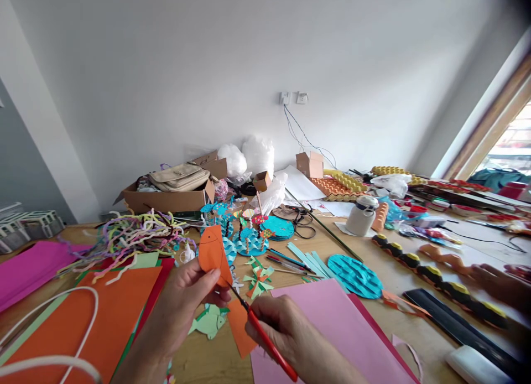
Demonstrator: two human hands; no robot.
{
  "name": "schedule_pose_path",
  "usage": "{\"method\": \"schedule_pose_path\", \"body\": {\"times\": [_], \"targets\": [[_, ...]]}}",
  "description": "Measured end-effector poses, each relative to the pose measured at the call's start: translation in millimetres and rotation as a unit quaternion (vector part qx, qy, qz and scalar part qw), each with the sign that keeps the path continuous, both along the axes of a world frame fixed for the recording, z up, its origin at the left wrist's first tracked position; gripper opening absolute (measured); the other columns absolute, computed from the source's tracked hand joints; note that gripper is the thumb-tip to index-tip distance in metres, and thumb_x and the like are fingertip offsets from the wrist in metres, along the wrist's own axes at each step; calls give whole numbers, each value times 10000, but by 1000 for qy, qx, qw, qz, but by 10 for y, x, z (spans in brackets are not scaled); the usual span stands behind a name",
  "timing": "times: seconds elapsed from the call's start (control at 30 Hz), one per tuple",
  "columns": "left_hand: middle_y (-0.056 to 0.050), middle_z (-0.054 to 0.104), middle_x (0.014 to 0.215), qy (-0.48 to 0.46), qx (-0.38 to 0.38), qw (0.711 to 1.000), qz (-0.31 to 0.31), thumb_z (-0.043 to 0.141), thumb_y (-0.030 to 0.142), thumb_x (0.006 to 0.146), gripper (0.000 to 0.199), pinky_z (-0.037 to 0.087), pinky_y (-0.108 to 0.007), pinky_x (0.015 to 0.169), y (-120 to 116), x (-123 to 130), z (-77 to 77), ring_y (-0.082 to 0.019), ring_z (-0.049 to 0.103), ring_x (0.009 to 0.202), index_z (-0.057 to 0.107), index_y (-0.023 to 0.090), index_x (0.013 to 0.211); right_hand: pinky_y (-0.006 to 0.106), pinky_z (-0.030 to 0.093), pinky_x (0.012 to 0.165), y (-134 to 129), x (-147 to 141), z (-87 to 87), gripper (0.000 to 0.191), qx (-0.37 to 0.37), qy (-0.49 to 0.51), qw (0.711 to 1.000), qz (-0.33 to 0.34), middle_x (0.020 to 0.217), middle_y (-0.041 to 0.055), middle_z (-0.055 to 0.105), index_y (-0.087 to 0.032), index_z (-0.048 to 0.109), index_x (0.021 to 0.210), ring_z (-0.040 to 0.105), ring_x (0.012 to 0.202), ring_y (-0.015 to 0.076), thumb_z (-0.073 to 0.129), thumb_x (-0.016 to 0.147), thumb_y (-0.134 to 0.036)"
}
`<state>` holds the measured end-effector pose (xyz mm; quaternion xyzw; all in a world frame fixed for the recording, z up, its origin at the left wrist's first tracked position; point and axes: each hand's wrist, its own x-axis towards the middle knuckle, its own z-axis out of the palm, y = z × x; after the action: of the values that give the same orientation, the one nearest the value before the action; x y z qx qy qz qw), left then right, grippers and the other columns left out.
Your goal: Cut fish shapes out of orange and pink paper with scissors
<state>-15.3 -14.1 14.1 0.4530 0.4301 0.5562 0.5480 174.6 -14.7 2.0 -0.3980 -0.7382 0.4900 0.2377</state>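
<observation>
Held up in front of me is an orange piece of paper (212,250) with a fish outline drawn on it. My left hand (198,287) pinches its lower part between thumb and fingers. My right hand (282,323) grips red-handled scissors (265,337), whose blades meet the paper's lower right edge. Below the blades is another orange paper piece (241,327). A cut-out green paper fish (209,321) lies on the table under my left hand. Green and orange paper scraps (259,279) sit just beyond the scissors.
Pink paper (315,323) lies at right, orange sheets (95,312) at left, with tangled pipe cleaners (136,234) behind. A blue paper oval (354,274), white jug (362,215) and egg-carton caterpillar (435,279) stand rightward. Another person's hand (493,284) is at far right.
</observation>
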Motion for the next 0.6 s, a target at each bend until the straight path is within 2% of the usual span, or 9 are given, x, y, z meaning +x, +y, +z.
{"method": "schedule_pose_path", "body": {"times": [0.33,0.47,0.6], "targets": [[1,684,631,6,3,1000,-12,662,296,764,134,529,-232,534,3,-19,-30,-136,631,562,666,172,713,189,260,427,7,7,-1,269,28,-22,999,-2,537,-48,451,-181,426,612,374,488,80,455,860,-280],[-2,689,675,17,8,999,-28,639,317,793,143,542,-246,581,3,-44,-46,-140,636,607,690,184,787,194,249,419,12,28,-40,285,42,-10,999,-5,531,-54,445,-179,444,619,345,478,78,456,876,-302],[-2,691,704,34,16,999,-15,624,336,804,175,551,-256,606,14,-70,-65,-141,630,630,711,199,869,191,248,420,18,39,-81,276,41,-2,999,-3,533,-56,440,-177,452,627,348,481,76,453,881,-287]]}}
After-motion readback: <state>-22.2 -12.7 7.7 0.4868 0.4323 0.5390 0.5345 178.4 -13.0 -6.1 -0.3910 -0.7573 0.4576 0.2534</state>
